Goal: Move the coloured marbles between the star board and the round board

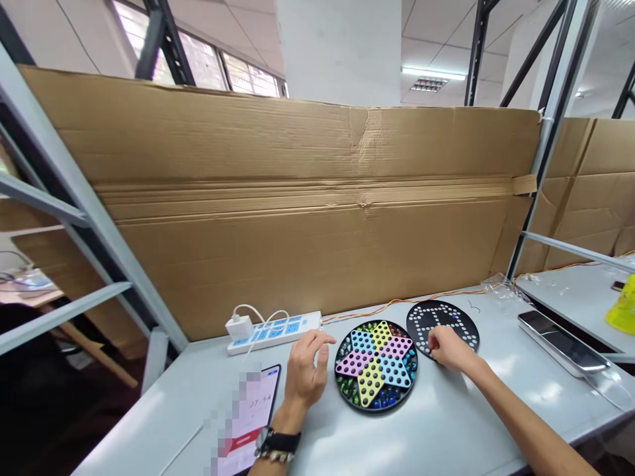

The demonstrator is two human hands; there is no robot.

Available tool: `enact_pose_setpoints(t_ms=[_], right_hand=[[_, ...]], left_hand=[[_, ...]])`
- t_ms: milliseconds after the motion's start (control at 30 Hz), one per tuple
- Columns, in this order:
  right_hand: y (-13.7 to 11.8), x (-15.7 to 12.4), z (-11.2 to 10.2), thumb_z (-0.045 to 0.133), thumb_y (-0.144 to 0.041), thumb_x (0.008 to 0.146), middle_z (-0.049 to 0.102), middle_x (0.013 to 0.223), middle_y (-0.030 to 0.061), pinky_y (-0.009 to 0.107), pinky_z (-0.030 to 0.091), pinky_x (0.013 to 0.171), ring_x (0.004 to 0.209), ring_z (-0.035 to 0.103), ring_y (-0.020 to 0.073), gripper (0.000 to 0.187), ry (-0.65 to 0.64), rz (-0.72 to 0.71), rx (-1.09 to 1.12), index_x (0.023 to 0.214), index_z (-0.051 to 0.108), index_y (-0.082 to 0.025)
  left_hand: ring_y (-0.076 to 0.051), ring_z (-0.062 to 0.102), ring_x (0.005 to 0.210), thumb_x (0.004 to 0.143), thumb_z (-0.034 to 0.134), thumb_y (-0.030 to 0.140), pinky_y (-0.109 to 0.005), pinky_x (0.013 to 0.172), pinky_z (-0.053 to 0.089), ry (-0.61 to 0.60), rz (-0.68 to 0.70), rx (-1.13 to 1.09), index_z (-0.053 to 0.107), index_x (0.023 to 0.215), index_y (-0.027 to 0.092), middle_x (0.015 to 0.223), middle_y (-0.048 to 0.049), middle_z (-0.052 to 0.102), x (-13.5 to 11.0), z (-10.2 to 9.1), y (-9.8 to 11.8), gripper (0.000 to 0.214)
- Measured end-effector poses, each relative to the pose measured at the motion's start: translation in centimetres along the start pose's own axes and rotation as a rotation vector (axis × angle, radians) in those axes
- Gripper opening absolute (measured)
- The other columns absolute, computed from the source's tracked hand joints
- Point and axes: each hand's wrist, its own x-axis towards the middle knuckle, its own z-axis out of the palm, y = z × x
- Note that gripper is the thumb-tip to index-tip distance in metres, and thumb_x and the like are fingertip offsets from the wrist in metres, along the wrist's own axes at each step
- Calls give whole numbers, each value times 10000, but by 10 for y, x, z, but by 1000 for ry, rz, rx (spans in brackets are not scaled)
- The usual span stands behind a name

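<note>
A round Chinese checkers board (377, 357) with a coloured star lies on the table. Glass marbles (387, 397) in several colours fill the pockets around its star. My left hand (308, 367) hovers just left of this board, fingers loosely bent and apart, with nothing visible in it. Behind and to the right is a black disc (419, 324) with a pattern of white dots; a small blue spot, perhaps a marble, shows on it. My right hand (449, 347) is over the disc's front part, fingers pinched together. Whatever its fingertips hold is hidden.
A phone or tablet (253, 423) with a lit timer lies at the left. A white power strip (278, 332) with a plugged-in charger sits by the cardboard wall (317, 251). Another device (563, 340) with a cable rests at the right. Metal posts frame both sides.
</note>
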Motion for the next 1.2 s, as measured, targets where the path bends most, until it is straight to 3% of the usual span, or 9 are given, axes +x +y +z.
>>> enact_pose_setpoints(t_ms=[100,367,667,833,933,1033,1100,1200], right_hand=[[-9,-4,-5,659,65,802,734,933,54,316,398,778,913,680,215,273,-65,-40,-37,847,747,-190],[-18,-6,-9,671,74,725,761,932,83,349,403,766,867,687,242,312,-51,-50,-79,809,727,-222],[-6,-6,-14,696,-27,752,727,786,44,355,504,807,825,717,247,221,-37,-37,171,756,662,-246],[-27,-3,-16,720,-82,781,750,773,32,311,560,781,818,745,231,159,-14,-72,311,766,670,-232],[-58,-3,4,743,-131,796,772,805,25,280,574,743,817,751,211,93,-55,-143,491,831,726,-215],[-97,-6,40,778,-168,817,789,801,24,311,618,755,800,758,224,70,-132,-281,619,865,759,-216],[-122,-10,65,789,-144,831,824,840,19,351,648,819,839,776,245,95,-134,-383,586,866,776,-232],[-148,-20,92,766,-86,875,880,1006,49,382,659,916,964,814,290,186,-83,-508,356,953,836,-240]], left_hand=[[-301,823,980,1147,369,440,-435,918,637,-1,7,6,801,899,269,959,-87,868,0,-1,0,527],[-304,822,974,1159,364,451,-444,896,643,16,28,6,811,899,271,945,-88,859,-1,0,-2,547],[-308,832,985,1167,379,393,-464,884,653,-32,67,5,835,959,274,970,-102,872,-1,-2,-2,514],[-285,835,986,1160,380,385,-420,890,642,-27,77,11,838,947,270,977,-75,872,-1,0,-5,518],[-283,833,990,1169,379,375,-411,888,636,-31,96,13,847,964,268,980,-72,870,-2,1,-5,522],[-284,822,960,1172,367,387,-418,871,627,-18,80,4,846,948,261,957,-80,863,-2,1,-2,543],[-285,812,943,1170,351,397,-427,868,622,5,54,0,840,928,257,937,-87,853,-2,1,0,564],[-282,802,935,1169,330,409,-427,870,614,18,37,2,827,907,257,923,-87,843,-2,1,2,582]])
